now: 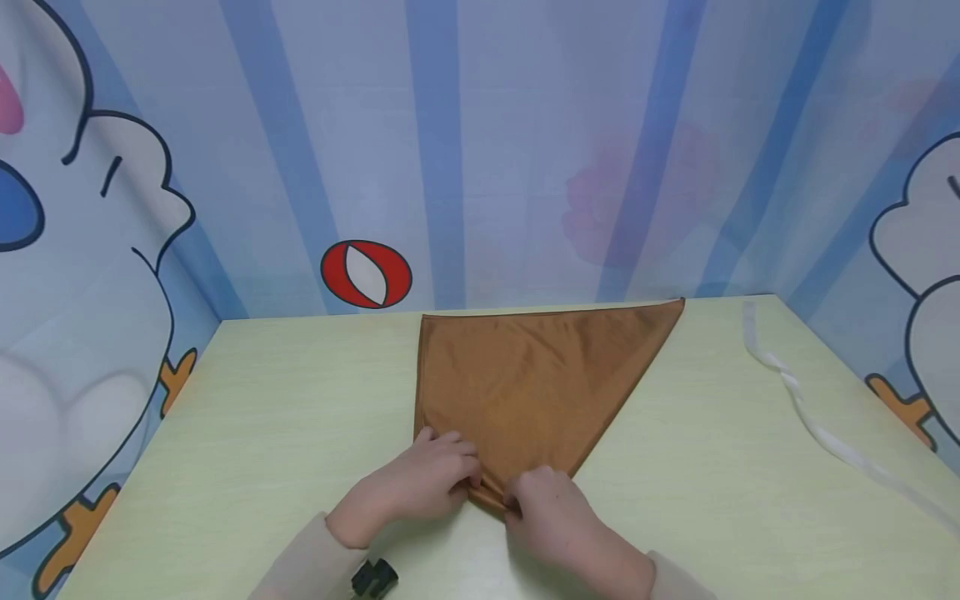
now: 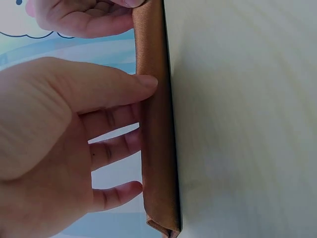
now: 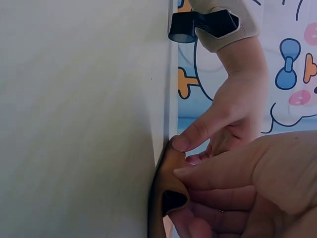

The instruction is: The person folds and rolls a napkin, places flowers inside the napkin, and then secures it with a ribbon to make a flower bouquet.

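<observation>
A brown, smooth cloth (image 1: 540, 375) lies flat on the table, with one long corner pointing to the far right. Its near edge is turned up into a narrow folded band (image 2: 157, 148). My left hand (image 1: 423, 479) holds the band at its left part, thumb (image 2: 147, 85) on one side and fingers behind. Close beside it, my right hand (image 1: 558, 517) pinches the band's right end between thumb and fingers. The right wrist view shows the cloth's end (image 3: 171, 171) with a dark opening in the fold, and both hands touching it.
A pale yellow table (image 1: 300, 392) stands against a blue striped backdrop (image 1: 502, 150) printed with cartoon figures. Along the table's right side runs a twisted white ribbon (image 1: 832, 444). A black device (image 1: 373, 577) sits at the left wrist.
</observation>
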Available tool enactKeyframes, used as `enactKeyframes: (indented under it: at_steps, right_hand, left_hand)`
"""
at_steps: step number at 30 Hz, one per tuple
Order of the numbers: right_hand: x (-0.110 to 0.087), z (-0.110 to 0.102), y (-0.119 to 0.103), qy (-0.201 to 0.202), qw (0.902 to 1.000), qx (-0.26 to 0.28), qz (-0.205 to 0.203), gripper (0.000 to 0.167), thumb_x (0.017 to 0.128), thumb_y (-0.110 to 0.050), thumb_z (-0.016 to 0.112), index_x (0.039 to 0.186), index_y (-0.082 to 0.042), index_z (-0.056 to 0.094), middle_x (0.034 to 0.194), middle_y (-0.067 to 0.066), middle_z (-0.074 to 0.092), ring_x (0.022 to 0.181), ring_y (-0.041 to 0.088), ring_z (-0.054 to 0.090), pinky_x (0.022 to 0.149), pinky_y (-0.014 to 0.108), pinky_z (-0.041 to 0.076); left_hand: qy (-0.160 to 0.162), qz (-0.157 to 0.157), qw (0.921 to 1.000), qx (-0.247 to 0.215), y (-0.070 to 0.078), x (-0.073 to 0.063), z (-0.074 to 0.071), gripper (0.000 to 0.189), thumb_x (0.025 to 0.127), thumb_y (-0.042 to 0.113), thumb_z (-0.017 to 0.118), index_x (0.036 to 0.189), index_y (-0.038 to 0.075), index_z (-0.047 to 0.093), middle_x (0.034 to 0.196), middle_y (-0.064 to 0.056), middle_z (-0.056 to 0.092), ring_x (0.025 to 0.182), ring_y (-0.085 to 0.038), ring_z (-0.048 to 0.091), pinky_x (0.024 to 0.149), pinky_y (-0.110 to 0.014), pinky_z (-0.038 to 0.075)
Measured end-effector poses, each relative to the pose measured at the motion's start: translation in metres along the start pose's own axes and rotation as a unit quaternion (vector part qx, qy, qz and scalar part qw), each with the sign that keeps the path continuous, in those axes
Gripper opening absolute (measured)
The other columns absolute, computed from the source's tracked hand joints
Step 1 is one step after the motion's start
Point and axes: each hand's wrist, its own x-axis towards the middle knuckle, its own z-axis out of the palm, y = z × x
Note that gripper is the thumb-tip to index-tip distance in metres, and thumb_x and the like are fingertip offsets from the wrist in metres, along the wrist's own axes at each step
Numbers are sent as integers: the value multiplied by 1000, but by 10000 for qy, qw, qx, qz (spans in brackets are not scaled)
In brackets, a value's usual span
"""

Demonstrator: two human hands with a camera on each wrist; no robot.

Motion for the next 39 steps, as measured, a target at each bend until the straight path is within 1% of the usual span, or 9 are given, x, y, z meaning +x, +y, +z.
enactKeyframes:
  at_steps: [5,9,13,17,20,26,31,35,39]
  right_hand:
    - [3,-3,3,-206,9996,189,75,5,74,-3,75,72,-6,71,66,-3,64,58,7,54,54,24,44]
    - [4,-3,8,-72,9994,335,-35,9,72,-1,76,71,-6,68,67,-4,63,59,6,53,55,24,44]
    - [6,-4,13,49,9988,422,-230,12,71,-1,74,67,-9,65,63,-6,60,56,4,49,53,22,42]
    - [6,-6,14,-68,9986,472,-208,11,72,0,72,67,-8,67,63,-4,62,56,4,51,54,22,43]
    - [6,-9,13,-143,9987,449,-210,10,74,-2,73,67,-8,69,62,-4,62,56,3,50,54,22,43]
    - [7,-9,13,-309,9989,355,-91,14,73,-12,79,65,-12,67,58,-10,53,53,2,40,51,21,36]
    - [5,-8,12,-192,9998,68,-57,14,69,-12,80,64,-12,67,61,-9,52,58,4,41,54,23,36]
    - [5,-8,15,-191,9996,205,-74,15,70,-8,76,62,-13,64,58,-10,49,56,4,38,52,22,34]
    - [5,-8,17,-223,9988,415,-114,16,72,-6,71,61,-14,63,54,-12,45,51,2,34,49,21,30]
  left_hand:
    - [48,11,10000,-37,-3,2,1,12,86,7,64,90,15,71,90,7,66,88,-11,51,76,-39,33]
    - [68,-44,9997,-210,-4,3,1,12,87,6,64,89,14,72,88,8,67,86,-10,52,76,-38,32]
    - [90,-90,9988,-468,-5,5,0,10,88,6,64,84,15,67,80,11,62,79,-8,48,73,-35,30]
    - [104,-64,9983,-566,-7,7,0,14,89,7,64,79,16,61,73,14,55,74,-7,44,72,-33,28]
    - [95,-86,9981,-596,-8,8,0,14,89,7,63,79,17,62,74,14,55,75,-7,45,73,-33,29]
    - [-4,-149,9987,-493,-8,8,-1,7,85,10,66,81,16,64,78,12,55,81,-7,48,76,-35,32]
    - [-66,-148,9994,-311,-7,10,0,10,77,11,71,82,15,65,82,10,49,83,-8,46,76,-34,32]
    - [-107,-154,9996,-203,-6,11,0,13,75,7,71,82,15,64,83,9,49,86,-10,46,76,-35,32]
    - [-156,-153,9997,-137,-6,11,0,14,76,5,70,84,15,66,85,9,54,90,-12,48,80,-41,36]
